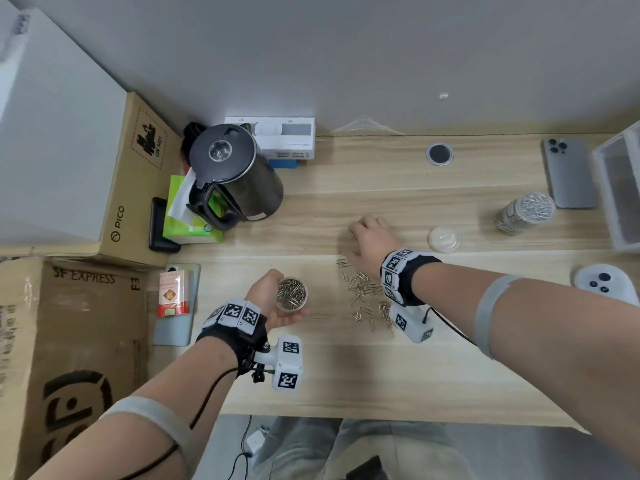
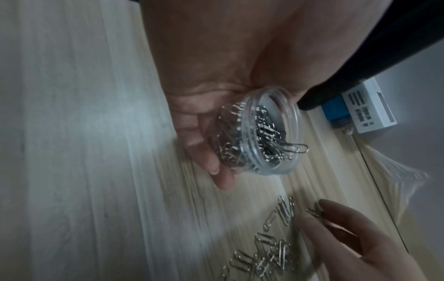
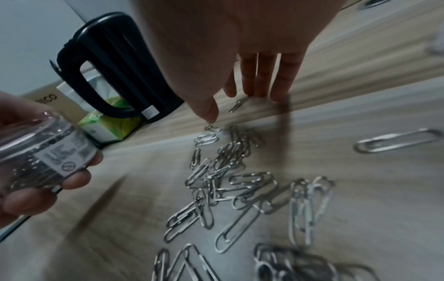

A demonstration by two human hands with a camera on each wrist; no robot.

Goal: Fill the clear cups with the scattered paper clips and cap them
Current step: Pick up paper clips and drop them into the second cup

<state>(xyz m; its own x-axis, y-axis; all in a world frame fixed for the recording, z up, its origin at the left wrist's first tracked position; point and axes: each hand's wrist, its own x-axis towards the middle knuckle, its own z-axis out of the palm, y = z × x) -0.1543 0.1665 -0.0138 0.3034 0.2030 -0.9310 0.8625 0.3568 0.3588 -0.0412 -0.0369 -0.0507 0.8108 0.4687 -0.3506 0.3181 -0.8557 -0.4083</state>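
Note:
My left hand (image 1: 267, 292) grips a small clear cup (image 1: 292, 294), open-topped and partly filled with silver paper clips, just above the table's near middle. The left wrist view has this cup (image 2: 270, 133) tilted, with one clip poking over its rim. A pile of loose paper clips (image 1: 363, 297) lies to its right. My right hand (image 1: 369, 239) reaches over the pile's far end, fingers (image 3: 260, 79) straight and touching the wood beside stray clips (image 3: 228, 180). It holds nothing. A second clear cup (image 1: 524, 213) packed with clips sits at the right, a clear lid (image 1: 443, 239) beside it.
A black kettle (image 1: 235, 178) and a green tissue pack (image 1: 187, 223) stand at the back left, beside cardboard boxes (image 1: 69, 358). A phone (image 1: 568, 174), a clear bin (image 1: 620, 188) and a white controller (image 1: 606, 282) line the right side.

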